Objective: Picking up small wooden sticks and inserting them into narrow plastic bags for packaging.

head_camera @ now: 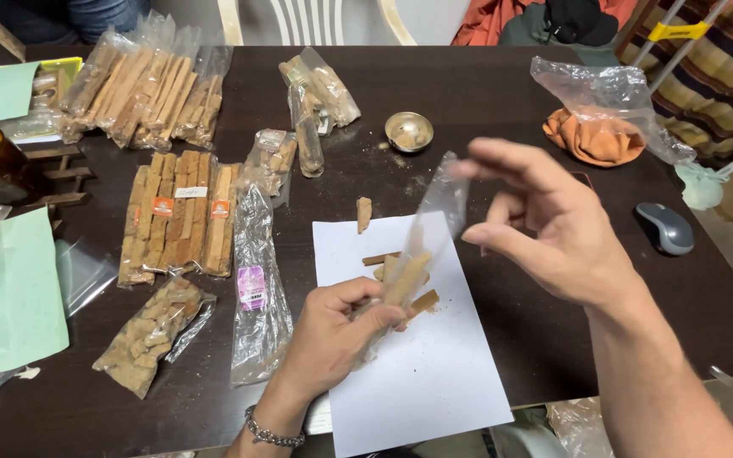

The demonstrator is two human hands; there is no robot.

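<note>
My left hand (pixel 332 335) grips the lower end of a narrow clear plastic pouch (pixel 434 212) that stands tilted above a white sheet of paper (pixel 422 373). Tan wooden sticks (pixel 405 278) sit inside the pouch's bottom. My right hand (pixel 553 225) hovers just right of the pouch top, fingers spread and blurred, holding nothing. A few loose stick pieces (pixel 381 258) lie on the paper, and one short piece (pixel 364 213) rests at the sheet's upper edge.
Filled pouches of sticks (pixel 178 212) lie in rows on the dark table (pixel 485 102), with more bundles (pixel 142 89) at the back left. A small metal bowl (pixel 409 131), a grey mouse (pixel 664 228), an orange cloth under plastic (pixel 595 136) and green papers (pixel 25 293) surround the area.
</note>
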